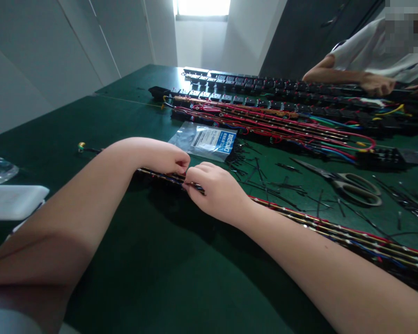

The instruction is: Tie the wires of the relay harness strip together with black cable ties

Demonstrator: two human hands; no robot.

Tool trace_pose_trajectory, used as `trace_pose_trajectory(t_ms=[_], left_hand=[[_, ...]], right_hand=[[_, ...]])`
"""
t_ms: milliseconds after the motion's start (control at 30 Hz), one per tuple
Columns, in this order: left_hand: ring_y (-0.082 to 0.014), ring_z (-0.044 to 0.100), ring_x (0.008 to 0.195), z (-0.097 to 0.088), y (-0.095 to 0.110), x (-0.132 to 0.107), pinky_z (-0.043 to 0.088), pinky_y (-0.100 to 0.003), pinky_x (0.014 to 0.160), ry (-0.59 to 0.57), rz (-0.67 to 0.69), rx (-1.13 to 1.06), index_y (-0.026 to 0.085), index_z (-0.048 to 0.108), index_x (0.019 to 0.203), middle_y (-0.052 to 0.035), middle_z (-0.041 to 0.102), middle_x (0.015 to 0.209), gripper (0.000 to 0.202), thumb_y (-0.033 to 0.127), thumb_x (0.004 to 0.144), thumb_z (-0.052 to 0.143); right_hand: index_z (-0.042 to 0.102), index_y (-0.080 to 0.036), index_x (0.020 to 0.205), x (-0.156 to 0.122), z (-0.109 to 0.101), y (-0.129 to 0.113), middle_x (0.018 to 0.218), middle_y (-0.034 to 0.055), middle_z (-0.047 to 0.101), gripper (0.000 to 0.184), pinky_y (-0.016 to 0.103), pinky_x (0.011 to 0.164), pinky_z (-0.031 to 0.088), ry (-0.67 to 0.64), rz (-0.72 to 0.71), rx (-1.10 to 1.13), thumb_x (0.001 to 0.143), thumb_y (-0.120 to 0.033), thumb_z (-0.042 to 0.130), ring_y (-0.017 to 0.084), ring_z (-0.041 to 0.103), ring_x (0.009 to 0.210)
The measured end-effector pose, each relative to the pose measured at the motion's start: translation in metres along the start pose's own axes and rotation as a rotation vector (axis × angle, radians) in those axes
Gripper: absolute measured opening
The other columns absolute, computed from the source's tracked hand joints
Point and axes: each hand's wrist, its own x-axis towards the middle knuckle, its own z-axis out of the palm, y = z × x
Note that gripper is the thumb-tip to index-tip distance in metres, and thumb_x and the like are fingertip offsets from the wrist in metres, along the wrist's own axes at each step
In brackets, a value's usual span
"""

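A long strip of brass bars with red and blue wires (pixel 337 232) lies across the green table in front of me. My left hand (pixel 165 157) is bent over its left part, fingers curled closed. Right beside it, my right hand (pixel 218 192) is closed in a pinch at the strip, its fingertips almost meeting the left ones. What the fingertips hold is hidden between them. Loose black cable ties (pixel 285 188) are scattered just behind the right hand. The wire end with a yellow-green tip (pixel 81 147) sticks out past my left forearm.
A clear plastic bag with a blue label (pixel 212 140) lies behind my hands. Scissors (pixel 358 189) rest to the right. Farther back are more wired strips (pixel 264 120) and rows of black sockets (pixel 230 98). A co-worker's hand (pixel 378 84) is at the far right. A white box (pixel 16 202) stands left.
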Motion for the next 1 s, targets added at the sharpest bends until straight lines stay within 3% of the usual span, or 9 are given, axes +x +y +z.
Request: trace_pose_trajectory(t_ms=[133, 300, 433, 633, 1000], left_hand=[[-0.0152, 0.058, 0.076, -0.0012, 0.0004, 0.0012, 0.039, -0.028, 0.069, -0.058, 0.003, -0.039, 0.024, 0.068, 0.101, -0.003, 0.071, 0.092, 0.032, 0.046, 0.09, 0.047], [-0.0167, 0.059, 0.076, 0.0019, 0.0001, 0.0057, 0.04, -0.031, 0.071, 0.003, -0.028, -0.03, 0.025, 0.068, 0.093, -0.003, 0.071, 0.091, 0.031, 0.042, 0.09, 0.043], [-0.0172, 0.058, 0.074, 0.0026, 0.0036, 0.0071, 0.04, -0.031, 0.069, -0.004, -0.063, -0.032, 0.021, 0.07, 0.09, -0.0061, 0.071, 0.091, 0.033, 0.042, 0.089, 0.043], [-0.015, 0.058, 0.077, 0.0, 0.007, 0.008, 0.04, -0.028, 0.072, 0.038, 0.023, -0.087, 0.021, 0.07, 0.089, -0.0025, 0.073, 0.094, 0.028, 0.033, 0.087, 0.045], [-0.0139, 0.055, 0.073, -0.0035, 0.0075, 0.0055, 0.039, -0.025, 0.064, 0.016, 0.082, -0.15, 0.02, 0.068, 0.094, -0.0023, 0.069, 0.088, 0.027, 0.039, 0.078, 0.057]], right_hand=[[0.064, -0.016, 0.088, -0.0012, 0.0036, -0.0007, 0.099, 0.0101, 0.067, 0.019, 0.035, 0.083, 0.041, -0.077, -0.154, -0.211, 0.095, -0.018, 0.046, 0.021, 0.053, 0.091], [0.067, -0.016, 0.09, -0.001, 0.0042, -0.0021, 0.1, 0.0102, 0.066, 0.022, 0.035, 0.079, 0.041, -0.061, -0.138, -0.319, 0.096, -0.018, 0.046, 0.022, 0.052, 0.091], [0.068, -0.015, 0.088, 0.0, 0.0037, -0.0019, 0.098, 0.0099, 0.067, 0.022, 0.035, 0.079, 0.042, -0.05, -0.105, -0.287, 0.095, -0.018, 0.048, 0.021, 0.051, 0.089], [0.071, -0.015, 0.087, 0.0007, 0.0043, -0.0001, 0.098, 0.0097, 0.068, 0.02, 0.034, 0.081, 0.043, -0.039, -0.077, -0.217, 0.092, -0.017, 0.052, 0.02, 0.051, 0.088], [0.072, -0.016, 0.088, 0.0019, 0.0025, -0.0038, 0.095, 0.0088, 0.069, 0.021, 0.035, 0.081, 0.042, -0.051, -0.041, -0.204, 0.092, -0.019, 0.051, 0.021, 0.054, 0.091]])
